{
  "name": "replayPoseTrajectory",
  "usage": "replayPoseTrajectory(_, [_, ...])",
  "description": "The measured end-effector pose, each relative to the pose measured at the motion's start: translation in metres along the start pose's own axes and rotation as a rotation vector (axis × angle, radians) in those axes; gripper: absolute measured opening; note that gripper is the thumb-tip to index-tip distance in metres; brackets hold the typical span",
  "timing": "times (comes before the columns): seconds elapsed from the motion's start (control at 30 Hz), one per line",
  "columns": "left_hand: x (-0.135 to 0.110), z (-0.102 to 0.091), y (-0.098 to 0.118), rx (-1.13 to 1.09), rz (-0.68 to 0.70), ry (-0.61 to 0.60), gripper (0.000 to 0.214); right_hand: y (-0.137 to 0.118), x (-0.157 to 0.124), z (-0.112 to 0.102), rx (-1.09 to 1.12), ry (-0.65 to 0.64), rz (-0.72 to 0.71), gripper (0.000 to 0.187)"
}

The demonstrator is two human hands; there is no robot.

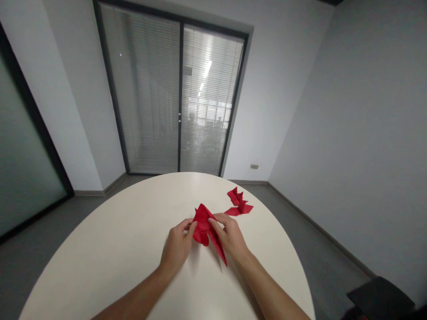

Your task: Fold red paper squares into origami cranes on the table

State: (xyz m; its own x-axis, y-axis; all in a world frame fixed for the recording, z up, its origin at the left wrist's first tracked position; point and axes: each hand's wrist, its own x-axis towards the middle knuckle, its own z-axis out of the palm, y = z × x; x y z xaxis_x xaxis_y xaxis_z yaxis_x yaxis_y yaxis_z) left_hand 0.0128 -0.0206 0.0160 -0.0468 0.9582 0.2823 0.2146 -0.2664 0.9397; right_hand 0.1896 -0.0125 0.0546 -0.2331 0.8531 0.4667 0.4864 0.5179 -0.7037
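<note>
A partly folded red paper (204, 224) is held just above the white round table (116, 249), near its middle. My left hand (176, 246) pinches the paper's left edge with thumb and fingers closed. On the paper's right side, my right hand (230, 235) presses and grips it with its fingers closed, and a pointed flap hangs down toward me. A finished red folded paper figure (239, 203) lies on the table beyond my right hand, apart from both hands.
The table's curved far edge lies just past the folded figure. Beyond it are grey floor, a glass door with blinds (180, 98) and grey walls. A dark object (380, 298) sits at the lower right, off the table.
</note>
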Motion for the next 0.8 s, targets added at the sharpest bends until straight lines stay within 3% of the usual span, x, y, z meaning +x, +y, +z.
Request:
replayPoseTrajectory(0.1, [0.001,-0.002,-0.001,-0.029,-0.012,0.001,0.030,-0.002,-0.002,-0.001,-0.054,-0.036,0.030,0.037])
replayPoseTrajectory(0.2, [0.001,-0.005,0.000,-0.009,-0.016,0.015,0.024,-0.003,-0.004,-0.003,-0.102,-0.043,0.023,0.032])
replayPoseTrajectory(0.33, [0.000,-0.006,0.003,0.033,-0.004,0.042,0.021,-0.004,-0.007,-0.005,-0.110,0.030,0.045,0.036])
replayPoseTrajectory(0.47, [0.000,-0.006,0.002,0.097,0.004,0.060,0.020,-0.005,-0.009,-0.007,-0.148,0.077,0.083,0.020])
replayPoseTrajectory(0.57, [-0.001,-0.008,0.003,0.234,0.028,0.030,0.019,-0.003,-0.008,-0.009,-0.239,0.068,0.042,0.020])
replayPoseTrajectory(0.8, [-0.005,-0.013,0.013,0.525,0.352,-0.014,0.014,0.001,-0.007,-0.010,-0.327,0.139,0.013,0.026])
